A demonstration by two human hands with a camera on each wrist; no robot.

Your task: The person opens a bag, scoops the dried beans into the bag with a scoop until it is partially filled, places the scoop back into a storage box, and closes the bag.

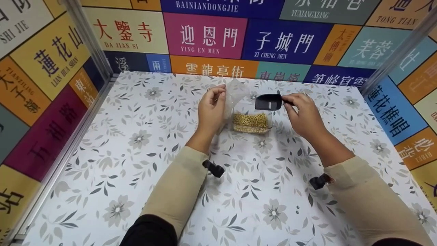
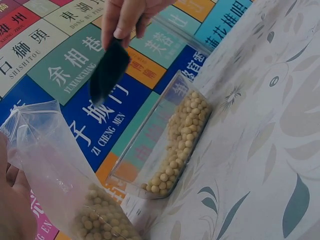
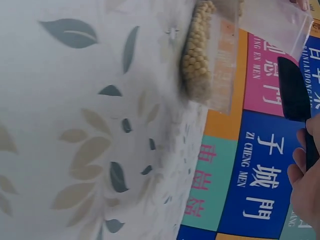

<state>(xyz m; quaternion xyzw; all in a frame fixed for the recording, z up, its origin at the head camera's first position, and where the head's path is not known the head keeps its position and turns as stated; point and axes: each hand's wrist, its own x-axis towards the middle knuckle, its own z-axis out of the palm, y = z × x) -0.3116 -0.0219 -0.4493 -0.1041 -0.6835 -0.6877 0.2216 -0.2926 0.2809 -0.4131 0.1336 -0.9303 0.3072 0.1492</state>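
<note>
My left hand (image 1: pixel 211 108) grips a clear plastic zip bag (image 2: pixel 47 150) by its upper side, thumb toward the opening. Soybeans (image 2: pixel 102 220) fill the lower part of the bag. In my right hand (image 1: pixel 304 114) is the handle of a small black scoop (image 1: pixel 264 103), raised above and a little right of a clear plastic box (image 2: pixel 131 150). No beans show in the scoop's dark bowl. The box stands on the table just right of the bag, with pale yellow soybeans (image 3: pixel 196 57) inside, below its rim.
A white tablecloth with grey flowers and leaves (image 1: pixel 140 138) covers the table. Behind it rises a wall of colourful lettered panels (image 1: pixel 205 37), with side panels at left and right. Metal posts (image 1: pixel 90 41) stand at the back corners.
</note>
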